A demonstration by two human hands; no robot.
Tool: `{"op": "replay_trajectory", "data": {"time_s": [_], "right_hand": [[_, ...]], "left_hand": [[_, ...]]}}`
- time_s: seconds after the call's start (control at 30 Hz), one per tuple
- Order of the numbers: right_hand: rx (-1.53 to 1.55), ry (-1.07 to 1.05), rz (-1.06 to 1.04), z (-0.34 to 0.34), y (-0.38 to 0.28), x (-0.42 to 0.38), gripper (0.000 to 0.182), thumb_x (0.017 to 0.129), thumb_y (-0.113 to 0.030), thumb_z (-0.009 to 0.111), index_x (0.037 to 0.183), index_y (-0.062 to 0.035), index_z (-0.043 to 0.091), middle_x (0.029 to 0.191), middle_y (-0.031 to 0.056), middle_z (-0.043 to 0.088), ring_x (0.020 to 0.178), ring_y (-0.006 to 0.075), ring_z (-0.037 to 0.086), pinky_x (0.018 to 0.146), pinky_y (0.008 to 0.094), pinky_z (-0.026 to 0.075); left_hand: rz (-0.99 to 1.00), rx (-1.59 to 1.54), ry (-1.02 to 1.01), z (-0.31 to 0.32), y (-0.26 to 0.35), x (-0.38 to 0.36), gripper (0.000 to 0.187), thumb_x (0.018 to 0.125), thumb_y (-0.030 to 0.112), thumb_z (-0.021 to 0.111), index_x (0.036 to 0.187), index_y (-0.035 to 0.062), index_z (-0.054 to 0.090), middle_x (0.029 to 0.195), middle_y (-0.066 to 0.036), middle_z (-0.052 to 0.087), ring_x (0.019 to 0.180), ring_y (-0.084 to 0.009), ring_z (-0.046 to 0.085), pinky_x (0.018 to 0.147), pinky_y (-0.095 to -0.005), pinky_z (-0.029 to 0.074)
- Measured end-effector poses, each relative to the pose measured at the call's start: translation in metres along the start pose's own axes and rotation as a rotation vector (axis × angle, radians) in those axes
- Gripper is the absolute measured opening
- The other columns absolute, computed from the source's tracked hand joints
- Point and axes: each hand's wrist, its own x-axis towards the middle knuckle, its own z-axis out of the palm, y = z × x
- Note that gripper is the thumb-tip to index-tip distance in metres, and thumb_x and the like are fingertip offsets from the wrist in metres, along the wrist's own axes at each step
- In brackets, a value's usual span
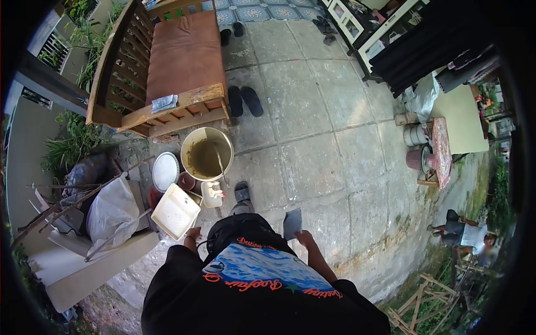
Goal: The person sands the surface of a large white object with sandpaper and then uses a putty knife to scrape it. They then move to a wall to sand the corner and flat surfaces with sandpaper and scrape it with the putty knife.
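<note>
My right hand (305,239) is closed on the lower edge of a small, flat dark-grey sheet (292,223), which looks like sandpaper. Low beside my body, my left hand (194,233) is next to the corner of a cream rectangular tray (176,211). Its fingers are too small to tell whether they grip anything. Ahead of my feet stands a large cream bucket (192,139) with a stick leaning in it and a brownish coating inside. A small cream container (212,201) with pale pieces in it sits between bucket and tray.
A round white lid (166,171) rests left of the bucket. Beyond is a wooden bench (187,53) with a brown cushion. Black slippers (244,101) lie on the concrete floor (312,139). Boards and a plastic sheet (114,215) are piled left. A person (472,233) is far right.
</note>
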Motion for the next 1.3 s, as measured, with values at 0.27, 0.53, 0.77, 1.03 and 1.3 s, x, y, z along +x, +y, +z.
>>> {"op": "replay_trajectory", "data": {"time_s": [0.27, 0.53, 0.77, 1.03, 1.3], "right_hand": [[0.890, 0.571, 0.217, -0.169, -0.002, 0.066, 0.041, 0.080, -0.038, 0.051, 0.092, 0.0006, 0.058, 0.075, 0.0101, 0.062, 0.060, 0.0169, 0.058, 0.044, 0.0291, 0.040], [0.680, 0.097, 0.467, -0.229, 0.046, 0.167, 0.038, 0.080, -0.037, 0.053, 0.093, -0.0025, 0.057, 0.072, 0.0089, 0.061, 0.060, 0.0198, 0.058, 0.046, 0.0356, 0.043], [0.277, 0.022, 0.239, -0.499, -0.017, 0.296, 0.034, 0.078, -0.036, 0.053, 0.083, -0.0026, 0.057, 0.070, 0.0085, 0.061, 0.058, 0.0207, 0.057, 0.047, 0.0389, 0.043], [0.345, 0.163, -0.069, -0.762, -0.269, 0.522, 0.038, 0.080, -0.042, 0.052, 0.096, -0.0080, 0.053, 0.082, 0.0070, 0.061, 0.070, 0.0186, 0.056, 0.056, 0.0396, 0.040], [0.033, -0.162, -0.123, -0.701, -0.523, 0.521, 0.049, 0.085, -0.038, 0.049, 0.120, -0.0046, 0.044, 0.107, 0.0112, 0.056, 0.094, 0.0258, 0.056, 0.075, 0.0440, 0.043]], "left_hand": [[0.995, 1.105, 0.277, 0.049, 0.293, -0.038, 0.034, 0.086, 0.028, 0.035, 0.085, 0.0058, 0.061, 0.096, -0.017, 0.061, 0.089, -0.0330, 0.058, 0.080, -0.0430, 0.045], [0.987, 0.239, 0.285, 0.164, 0.566, -0.167, 0.034, 0.084, 0.029, 0.042, 0.100, 0.0057, 0.060, 0.105, -0.018, 0.058, 0.098, -0.0354, 0.054, 0.085, -0.0416, 0.041], [0.704, -0.013, 0.299, 0.209, 0.566, -0.166, 0.041, 0.082, 0.037, 0.047, 0.103, 0.0046, 0.061, 0.101, -0.019, 0.060, 0.099, -0.0335, 0.055, 0.087, -0.0380, 0.040], [0.154, -0.435, 0.457, 0.253, 0.505, -0.177, 0.041, 0.080, 0.036, 0.047, 0.101, 0.0036, 0.062, 0.093, -0.021, 0.062, 0.094, -0.0330, 0.058, 0.082, -0.0375, 0.043], [0.009, -0.227, 0.198, 0.294, 0.585, -0.128, 0.029, 0.084, 0.027, 0.052, 0.090, 0.0004, 0.062, 0.083, -0.012, 0.063, 0.073, -0.0251, 0.063, 0.058, -0.0355, 0.051]]}}
